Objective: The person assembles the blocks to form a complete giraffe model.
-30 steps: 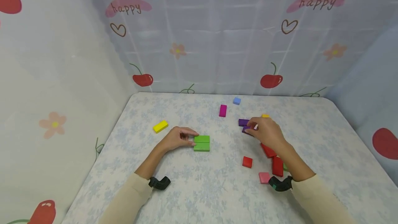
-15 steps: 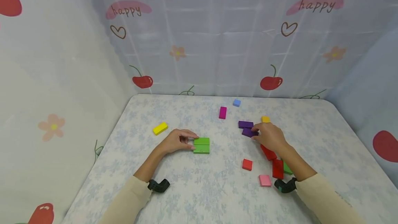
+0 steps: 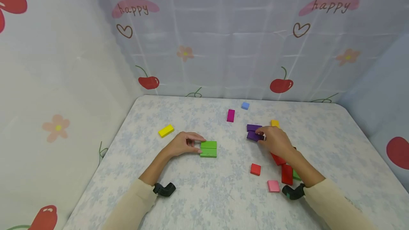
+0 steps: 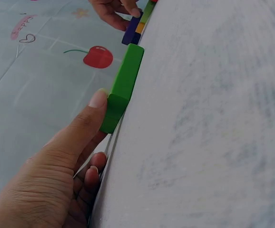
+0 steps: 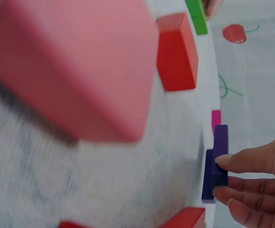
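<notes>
Two bright green blocks (image 3: pixel 209 152) lie flush side by side in the middle of the table. My left hand (image 3: pixel 179 144) pinches them at their left end, the index finger at the far corner and the thumb at the near one. Further right, my right hand (image 3: pixel 276 141) holds the right end of the nearer purple block (image 3: pixel 254 137) between thumb and fingers. Just behind it lies a second purple block (image 3: pixel 254 127), nearly parallel. In the right wrist view the gripped purple block (image 5: pixel 221 137) stands a little higher than the other one.
A yellow block (image 3: pixel 166 131) lies left; magenta (image 3: pixel 230 115) and light blue blocks (image 3: pixel 245 105) lie at the back. An orange-yellow block (image 3: pixel 274 123) sits behind my right hand. Near my right forearm are red (image 3: pixel 255 169), pink (image 3: pixel 273 186), dark red (image 3: pixel 287 175) and green blocks (image 3: pixel 296 176).
The nearer purple block has turned from a slant to nearly parallel with the other, my right hand at its end. My left hand stays at the green blocks.
</notes>
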`<state>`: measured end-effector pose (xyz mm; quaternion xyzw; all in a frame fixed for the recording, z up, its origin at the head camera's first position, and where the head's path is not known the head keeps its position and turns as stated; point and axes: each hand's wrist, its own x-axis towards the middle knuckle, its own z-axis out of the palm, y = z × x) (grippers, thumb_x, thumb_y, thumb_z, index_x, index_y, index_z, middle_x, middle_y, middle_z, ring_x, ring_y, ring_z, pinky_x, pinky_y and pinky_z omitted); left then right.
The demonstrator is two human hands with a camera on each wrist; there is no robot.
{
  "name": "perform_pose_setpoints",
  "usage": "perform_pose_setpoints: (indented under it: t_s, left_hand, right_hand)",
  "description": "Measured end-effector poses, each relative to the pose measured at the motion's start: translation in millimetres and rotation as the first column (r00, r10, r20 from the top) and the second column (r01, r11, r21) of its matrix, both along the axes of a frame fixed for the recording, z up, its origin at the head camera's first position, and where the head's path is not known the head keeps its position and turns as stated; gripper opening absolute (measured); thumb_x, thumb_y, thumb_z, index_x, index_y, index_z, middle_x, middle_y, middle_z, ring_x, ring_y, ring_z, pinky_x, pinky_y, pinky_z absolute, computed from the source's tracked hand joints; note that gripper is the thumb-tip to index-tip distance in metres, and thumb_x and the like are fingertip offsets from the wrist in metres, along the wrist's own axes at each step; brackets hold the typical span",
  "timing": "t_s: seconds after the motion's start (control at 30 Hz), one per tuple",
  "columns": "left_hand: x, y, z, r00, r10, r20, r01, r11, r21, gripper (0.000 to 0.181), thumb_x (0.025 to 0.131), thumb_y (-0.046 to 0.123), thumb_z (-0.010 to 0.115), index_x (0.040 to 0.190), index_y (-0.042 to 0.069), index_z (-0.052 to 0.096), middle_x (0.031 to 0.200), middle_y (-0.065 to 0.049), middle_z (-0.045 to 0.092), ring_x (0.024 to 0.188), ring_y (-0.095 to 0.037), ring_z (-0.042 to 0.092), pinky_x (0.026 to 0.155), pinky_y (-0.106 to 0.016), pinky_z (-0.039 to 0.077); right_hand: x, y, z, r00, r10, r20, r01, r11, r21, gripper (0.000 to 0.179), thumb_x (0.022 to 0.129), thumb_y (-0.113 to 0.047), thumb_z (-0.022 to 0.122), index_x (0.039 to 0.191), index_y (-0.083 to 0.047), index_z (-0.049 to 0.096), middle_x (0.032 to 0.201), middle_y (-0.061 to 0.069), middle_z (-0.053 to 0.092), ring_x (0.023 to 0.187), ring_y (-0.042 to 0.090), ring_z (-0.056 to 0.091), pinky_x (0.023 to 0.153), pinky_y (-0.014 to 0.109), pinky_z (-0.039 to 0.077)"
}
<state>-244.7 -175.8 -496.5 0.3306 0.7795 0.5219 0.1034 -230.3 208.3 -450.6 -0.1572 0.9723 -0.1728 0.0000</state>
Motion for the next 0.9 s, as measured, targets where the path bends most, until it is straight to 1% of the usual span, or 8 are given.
perform_pose_setpoints:
  t_s: [0.07, 0.2, 0.37, 0.53, 0.63, 0.77, 0.9]
  left_hand:
    - [0.2, -0.4, 0.1, 1.000, 0.002, -0.003, -0.002, 1.000, -0.008, 0.040, 0.082, 0.005, 0.085, 0.121, 0.001, 0.074, 0.121, -0.013, 0.070, 0.069, -0.023, 0.054, 0.062, -0.023, 0.045]
    - [0.5, -0.6, 0.4, 1.000, 0.002, -0.011, -0.002, 1.000, -0.016, 0.040, 0.082, 0.005, 0.085, 0.121, 0.001, 0.074, 0.122, -0.012, 0.070, 0.069, -0.023, 0.053, 0.063, -0.023, 0.045]
    - [1.0, 0.0, 1.9, 1.000, -0.003, -0.016, 0.003, 1.000, -0.023, 0.041, 0.082, 0.006, 0.085, 0.121, 0.000, 0.074, 0.122, -0.014, 0.070, 0.070, -0.023, 0.054, 0.063, -0.023, 0.045]
    - [1.2, 0.6, 3.9, 1.000, -0.005, -0.020, 0.004, 0.999, -0.036, 0.042, 0.082, 0.006, 0.085, 0.122, 0.000, 0.074, 0.123, -0.014, 0.070, 0.070, -0.023, 0.054, 0.063, -0.024, 0.046]
    - [-6.1, -1.2, -8.0, 1.000, 0.002, -0.021, -0.003, 0.999, -0.053, 0.044, 0.081, 0.011, 0.087, 0.123, 0.007, 0.075, 0.124, -0.006, 0.070, 0.070, -0.020, 0.054, 0.063, -0.024, 0.046]
    - [-15.5, -3.8, -24.9, 0.999, 0.008, -0.033, -0.011, 0.997, -0.079, 0.048, 0.078, 0.020, 0.090, 0.124, 0.018, 0.076, 0.125, 0.004, 0.070, 0.072, -0.016, 0.053, 0.064, -0.025, 0.046]
    - [-15.0, -3.9, -26.2, 0.999, 0.000, -0.041, -0.004, 0.996, -0.094, 0.051, 0.077, 0.023, 0.091, 0.125, 0.020, 0.075, 0.126, 0.005, 0.069, 0.074, -0.016, 0.054, 0.066, -0.026, 0.046]
  right_hand:
    - [3.1, -6, 2.8, 1.000, 0.027, 0.000, -0.027, 0.999, -0.017, 0.034, 0.083, -0.005, 0.084, 0.115, 0.000, 0.074, 0.108, 0.017, 0.073, 0.080, 0.023, 0.064, 0.070, 0.040, 0.057]
    - [7.7, -22, 5.7, 0.997, 0.083, 0.006, -0.083, 0.996, -0.015, 0.034, 0.083, -0.007, 0.084, 0.115, -0.002, 0.074, 0.106, 0.013, 0.074, 0.081, 0.022, 0.065, 0.074, 0.038, 0.058]
    - [13.0, -42, 4.1, 0.990, 0.132, 0.049, -0.131, 0.991, -0.020, 0.031, 0.084, -0.006, 0.083, 0.114, -0.005, 0.075, 0.107, 0.009, 0.074, 0.091, 0.024, 0.068, 0.080, 0.041, 0.058]
    - [14.7, -56, -0.3, 0.982, 0.173, 0.073, -0.172, 0.985, -0.018, 0.029, 0.085, -0.005, 0.082, 0.113, -0.005, 0.075, 0.110, 0.009, 0.074, 0.100, 0.027, 0.068, 0.087, 0.045, 0.056]
    - [15.3, -62, -2.8, 0.979, 0.188, 0.072, -0.187, 0.982, -0.019, 0.029, 0.085, -0.005, 0.082, 0.113, -0.005, 0.075, 0.111, 0.009, 0.074, 0.102, 0.027, 0.068, 0.089, 0.046, 0.055]
    - [15.2, -70, -4.2, 0.976, 0.205, 0.068, -0.204, 0.979, -0.021, 0.031, 0.084, -0.006, 0.084, 0.114, -0.006, 0.075, 0.109, 0.009, 0.074, 0.103, 0.027, 0.068, 0.090, 0.045, 0.055]
    - [14.5, -76, -4.4, 0.974, 0.212, 0.078, -0.211, 0.977, -0.020, 0.032, 0.084, -0.006, 0.083, 0.115, -0.006, 0.075, 0.110, 0.008, 0.074, 0.104, 0.027, 0.068, 0.091, 0.045, 0.055]
